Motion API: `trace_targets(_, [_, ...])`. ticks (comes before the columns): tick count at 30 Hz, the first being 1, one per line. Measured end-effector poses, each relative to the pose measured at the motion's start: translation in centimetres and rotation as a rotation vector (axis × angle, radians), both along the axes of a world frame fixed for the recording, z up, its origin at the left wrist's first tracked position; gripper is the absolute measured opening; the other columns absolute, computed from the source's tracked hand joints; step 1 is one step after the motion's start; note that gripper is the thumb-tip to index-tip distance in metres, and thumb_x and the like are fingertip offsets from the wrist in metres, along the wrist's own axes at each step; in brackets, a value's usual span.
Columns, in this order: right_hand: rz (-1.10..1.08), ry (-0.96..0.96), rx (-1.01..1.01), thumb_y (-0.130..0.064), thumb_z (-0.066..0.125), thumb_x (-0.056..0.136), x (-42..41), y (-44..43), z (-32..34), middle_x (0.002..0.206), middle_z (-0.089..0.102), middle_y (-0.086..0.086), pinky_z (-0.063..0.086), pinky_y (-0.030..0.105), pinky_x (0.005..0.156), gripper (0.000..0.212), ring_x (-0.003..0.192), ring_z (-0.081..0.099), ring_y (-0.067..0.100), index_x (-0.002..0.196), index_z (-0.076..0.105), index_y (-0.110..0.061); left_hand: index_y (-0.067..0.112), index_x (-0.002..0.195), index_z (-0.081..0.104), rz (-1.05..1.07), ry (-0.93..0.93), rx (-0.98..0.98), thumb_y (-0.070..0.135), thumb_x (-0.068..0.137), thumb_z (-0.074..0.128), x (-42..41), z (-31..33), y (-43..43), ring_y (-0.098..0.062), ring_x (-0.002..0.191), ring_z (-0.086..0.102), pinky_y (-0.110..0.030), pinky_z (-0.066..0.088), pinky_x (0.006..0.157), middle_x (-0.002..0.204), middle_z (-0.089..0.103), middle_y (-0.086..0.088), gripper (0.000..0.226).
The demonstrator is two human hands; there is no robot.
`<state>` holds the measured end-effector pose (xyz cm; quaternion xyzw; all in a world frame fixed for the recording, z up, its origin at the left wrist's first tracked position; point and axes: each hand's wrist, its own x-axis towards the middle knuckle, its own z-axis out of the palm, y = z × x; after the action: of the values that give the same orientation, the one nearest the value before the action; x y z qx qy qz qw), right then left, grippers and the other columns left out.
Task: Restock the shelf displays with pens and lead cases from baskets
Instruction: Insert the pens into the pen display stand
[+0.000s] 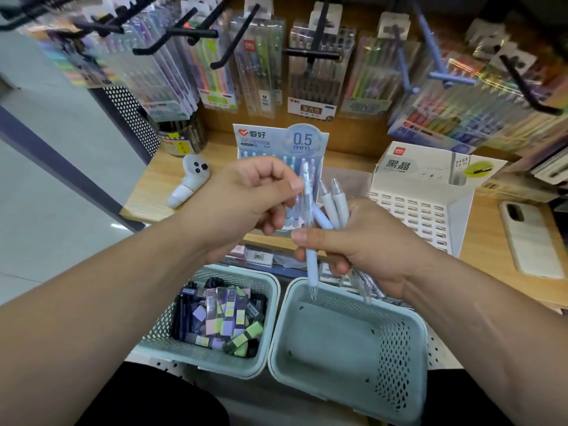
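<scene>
- A wooden shop shelf [147,192] runs below pegs of packaged pen sets [313,75]. A pen display box [282,138] marked 0.5 mm stands at 12 o'clock from the hands, and a white slotted lead case display [421,210] at 2 o'clock.
- The right hand [368,241] is clamped round a bundle of pens [333,204], tips down and caps up, probably so it can feed them out one at a time.
- The left hand [246,204] pinches the upper end of one pen [310,265] between thumb and fingers, probably to draw it free for the display box behind.
- The pens are slim, with pale blue-grey grips, clear barrels and clickers.
- At 7 o'clock a basket [270,302] holds lead cases [221,318]. A second basket [276,358] sits at 6 o'clock, under the pen tips.
</scene>
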<state>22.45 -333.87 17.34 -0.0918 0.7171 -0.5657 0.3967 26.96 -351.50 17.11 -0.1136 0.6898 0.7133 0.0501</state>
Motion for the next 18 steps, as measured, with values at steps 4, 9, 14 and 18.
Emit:
trace_targets(4, [0.023, 0.002, 0.018, -0.013, 0.082, 0.078, 0.2, -0.2, -0.3, 0.091, 0.071, 0.031, 0.039, 0.019, 0.037, 0.023, 0.040, 0.057, 0.005, 0.080, 0.060, -0.004, 0.005, 0.097, 0.064, 0.017, -0.004, 0.005, 0.017, 0.081, 0.072, -0.1, -0.5, -0.2, -0.013, 0.051, 0.052, -0.024, 0.042, 0.047, 0.064, 0.057, 0.000, 0.021])
trace_targets(9, [-0.083, 0.014, 0.007, -0.031, 0.083, 0.073, -0.3, -0.4, -0.6, 0.082, 0.075, 0.019, 0.041, 0.022, 0.041, 0.035, 0.044, 0.054, 0.011, 0.086, 0.067, -0.003, 0.011, 0.079, 0.067, 0.122, 0.044, 0.116, 0.017, 0.072, 0.074, -0.6, 0.0, -1.6, -0.014, 0.055, 0.058, -0.022, 0.047, 0.049, 0.066, 0.063, -0.002, 0.012])
trace_targets(14, [-0.369, 0.118, 0.023, -0.034, 0.080, 0.082, -1.9, 0.4, -0.8, 0.089, 0.077, 0.011, 0.044, 0.028, 0.047, 0.026, 0.041, 0.042, 0.009, 0.092, 0.070, -0.012, 0.006, 0.082, 0.069, 0.291, 0.160, -0.163, 0.006, 0.085, 0.075, -1.3, -1.0, -4.5, -0.024, 0.065, 0.071, -0.028, 0.057, 0.059, 0.068, 0.071, -0.009, 0.008])
trace_targets(18, [-0.398, 0.144, 0.070, -0.029, 0.078, 0.086, -2.3, 1.0, -1.0, 0.090, 0.077, 0.007, 0.048, 0.032, 0.053, 0.019, 0.044, 0.042, 0.013, 0.089, 0.071, -0.013, -0.003, 0.084, 0.068, 0.247, 0.154, -0.349, 0.005, 0.086, 0.077, -1.6, -2.3, -4.5, -0.026, 0.066, 0.074, -0.034, 0.061, 0.062, 0.066, 0.071, -0.013, 0.013])
